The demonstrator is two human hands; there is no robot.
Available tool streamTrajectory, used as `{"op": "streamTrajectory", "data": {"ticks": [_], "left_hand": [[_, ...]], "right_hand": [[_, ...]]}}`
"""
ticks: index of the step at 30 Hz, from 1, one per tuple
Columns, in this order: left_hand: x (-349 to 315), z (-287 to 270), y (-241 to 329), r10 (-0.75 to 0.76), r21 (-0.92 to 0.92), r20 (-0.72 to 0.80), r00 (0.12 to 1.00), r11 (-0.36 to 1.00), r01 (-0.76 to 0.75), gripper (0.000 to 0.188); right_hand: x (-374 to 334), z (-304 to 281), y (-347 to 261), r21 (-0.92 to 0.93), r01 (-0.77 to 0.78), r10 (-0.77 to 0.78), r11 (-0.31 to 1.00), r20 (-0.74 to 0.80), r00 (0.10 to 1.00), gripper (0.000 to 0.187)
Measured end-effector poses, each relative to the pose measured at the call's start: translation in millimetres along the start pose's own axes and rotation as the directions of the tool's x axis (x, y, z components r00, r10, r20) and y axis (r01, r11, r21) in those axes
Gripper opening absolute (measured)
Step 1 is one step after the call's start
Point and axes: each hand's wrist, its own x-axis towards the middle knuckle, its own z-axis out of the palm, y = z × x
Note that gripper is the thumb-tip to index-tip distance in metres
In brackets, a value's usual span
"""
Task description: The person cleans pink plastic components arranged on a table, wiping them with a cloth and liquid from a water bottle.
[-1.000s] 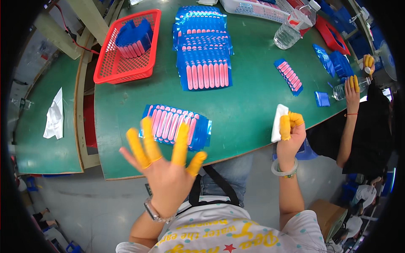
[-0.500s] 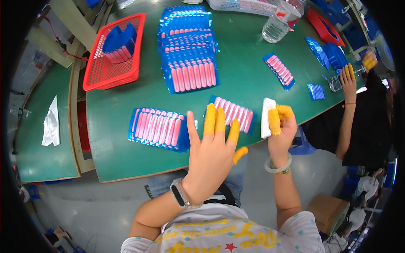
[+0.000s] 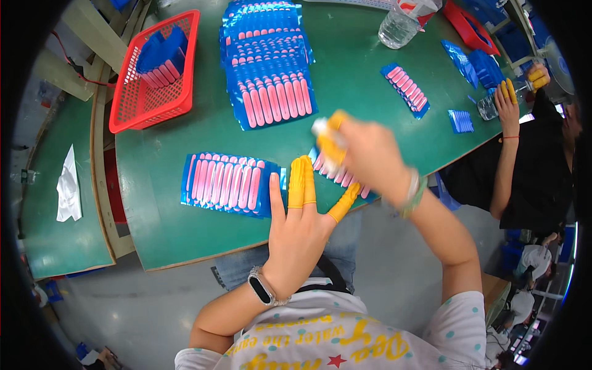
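My left hand lies flat with fingers apart, yellow finger cots on several fingertips. Its fingers press at the edge of a blue sheet with pink rounded strips, partly hidden under both hands. Over that sheet my right hand, blurred by motion, grips a folded white cloth between cot-covered fingers. Whether the cloth touches the strips, I cannot tell. Just left of my left hand, a pile of similar blue sheets with pink strips rests on the green table.
A long overlapping stack of strip sheets lies farther back. To its left stands a red basket holding more sheets. A clear bottle and another strip sheet are at right. A co-worker's hand holds a bottle beyond.
My right hand has swung left and away from me with the white cloth, from beside the strip sheet to over it. My left hand has shifted slightly left, fingers still spread.
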Motion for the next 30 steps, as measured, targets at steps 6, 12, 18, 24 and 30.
{"op": "streamTrajectory", "data": {"ticks": [6, 12, 18, 24, 30], "left_hand": [[2, 0, 0, 0.007, -0.077, 0.000, 1.000, 0.997, -0.007, 0.061], [0, 4, -4, 0.018, -0.063, 0.015, 1.000, 0.998, -0.017, 0.060], [1, 2, -2, 0.002, -0.077, -0.030, 1.000, 0.997, -0.004, 0.057], [0, 4, -2, -0.003, -0.041, -0.011, 1.000, 0.999, 0.002, 0.059], [0, 6, -3, 0.005, -0.057, -0.015, 1.000, 0.998, -0.006, 0.067]], "right_hand": [[-12, 8, -5, -0.060, 0.252, -0.257, 0.966, -0.118, 0.959, 0.024], [-21, 11, -11, -0.038, 0.292, -0.294, 0.956, -0.157, 0.943, 0.021], [-4, -5, 27, -0.120, 0.032, -0.052, 0.992, -0.164, 0.985, 0.024], [-47, 6, 9, -0.049, 0.233, -0.238, 0.971, -0.165, 0.957, 0.022], [-55, 5, 16, -0.096, 0.237, -0.249, 0.967, -0.149, 0.957, 0.022]]}}
